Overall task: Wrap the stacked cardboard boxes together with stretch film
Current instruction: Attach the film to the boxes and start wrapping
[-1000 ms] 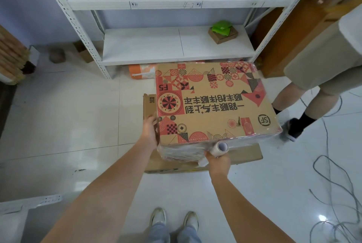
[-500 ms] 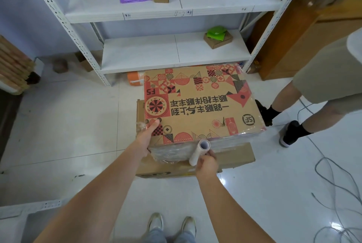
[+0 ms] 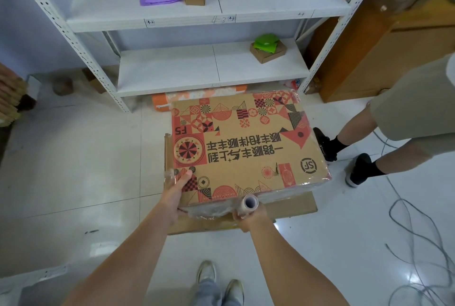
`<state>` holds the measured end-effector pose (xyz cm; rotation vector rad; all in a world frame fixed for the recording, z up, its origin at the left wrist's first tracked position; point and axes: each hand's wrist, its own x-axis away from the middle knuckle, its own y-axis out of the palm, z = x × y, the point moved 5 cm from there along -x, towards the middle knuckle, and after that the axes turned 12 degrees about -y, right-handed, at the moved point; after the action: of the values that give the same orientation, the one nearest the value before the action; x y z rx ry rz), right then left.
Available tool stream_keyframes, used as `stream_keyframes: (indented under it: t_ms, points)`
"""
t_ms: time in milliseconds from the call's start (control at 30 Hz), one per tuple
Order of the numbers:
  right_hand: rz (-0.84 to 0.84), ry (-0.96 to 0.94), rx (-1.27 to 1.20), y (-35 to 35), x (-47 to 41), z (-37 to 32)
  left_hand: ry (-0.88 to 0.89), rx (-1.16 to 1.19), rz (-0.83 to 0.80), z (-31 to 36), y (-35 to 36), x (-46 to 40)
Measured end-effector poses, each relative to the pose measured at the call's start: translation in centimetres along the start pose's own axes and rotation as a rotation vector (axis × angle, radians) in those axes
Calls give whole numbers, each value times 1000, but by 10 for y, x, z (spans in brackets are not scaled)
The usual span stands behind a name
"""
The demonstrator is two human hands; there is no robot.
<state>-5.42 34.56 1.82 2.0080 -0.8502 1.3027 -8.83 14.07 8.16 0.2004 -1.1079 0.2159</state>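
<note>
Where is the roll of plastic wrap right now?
In the head view, the stretch film roll is low in the middle, held in the right hand against the near edge of the printed cardboard box.

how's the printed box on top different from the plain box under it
The printed box carries red and black patterns and lettering; the plain box shows bare brown card. The printed box has stretch film over its near side; the plain box's near face shows none. The printed box sits on top, the plain box beneath. Both are cardboard.

bare floor [image 3: 73, 157] left of the boxes [image 3: 246, 148]; shelf [image 3: 211, 88] behind; bystander's legs [image 3: 357, 138] right.
</note>
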Motion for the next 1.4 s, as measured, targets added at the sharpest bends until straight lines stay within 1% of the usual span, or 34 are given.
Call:
stream_keyframes:
  t_ms: [33, 67, 100, 133, 200, 233, 300, 333, 367, 433, 500, 533, 600, 633, 667, 767, 800, 900, 933, 1000, 1100, 1167, 1233, 1333, 1367, 1400]
  points:
    - [42, 102, -73, -2, 1, 3, 1, -3, -2, 0, -2, 0]
    - [22, 231, -103, -6, -4, 6, 6, -5, -7, 0, -5, -2]
    - [62, 268, -60, -13, -5, 5, 15, -13, -9, 0, -6, -4]
    - [49, 306, 7, -14, -9, 5, 28, -19, -13, 0, -9, -5]
    - [39, 267, 52, -20, -11, 0, 38, -19, -8, 2, -10, -1]
    - [-20, 237, 48, -24, -11, 0, 36, -23, -6, 5, -9, 2]
    - [-49, 277, 63, -43, -10, 0, 19, -28, -5, 8, -6, 6]
    - [-70, 334, 49, -50, -10, 2, 4, -26, -3, 9, -6, 7]
    - [-117, 339, 17, -51, -9, 1, -13, -27, 4, 8, -5, 7]
    - [-138, 349, 39, -53, -2, -2, -20, -19, 1, 7, -5, 4]
    - [-118, 339, 19, -52, -7, 0, -34, -13, 21, 5, -6, 1]
    - [-144, 336, 72, -49, -6, -2, -44, -20, 33, 4, -8, -2]
    - [-245, 314, 210, -45, -9, -6, -41, -36, 41, 2, -13, -10]
    - [-302, 332, 284, -43, -9, -8, -34, -43, 47, 1, -15, -14]
    - [-296, 338, 371, -43, -8, -13, -28, -43, 54, 1, -16, -16]
    - [-148, 284, 522, -57, -18, -30, -9, -19, 68, 2, -9, -13]
    - [-130, 285, 520, -62, -20, -34, -2, -14, 63, 3, -6, -12]
    - [-100, 299, 358, -74, -29, -41, 7, 1, 63, 2, -4, -14]
    - [-96, 301, 338, -77, -33, -43, 12, 10, 59, 2, -3, -14]
    - [-168, 335, 386, -75, -38, -45, 23, 13, 45, 1, -2, -14]
    - [-273, 349, 594, -68, -40, -45, 41, -18, 17, 2, -2, -12]
    - [-232, 304, 654, -68, -40, -52, 41, -31, 18, 2, -5, -13]
    - [-144, 253, 700, -77, -46, -64, 39, -48, 36, 3, -7, -15]
    - [-144, 267, 598, -93, -59, -81, 42, -75, 48, 2, -9, -14]
    - [-149, 280, 605, -98, -62, -83, 43, -82, 41, 2, -10, -14]
    - [-188, 317, 594, -98, -62, -82, 41, -89, 29, 2, -9, -13]
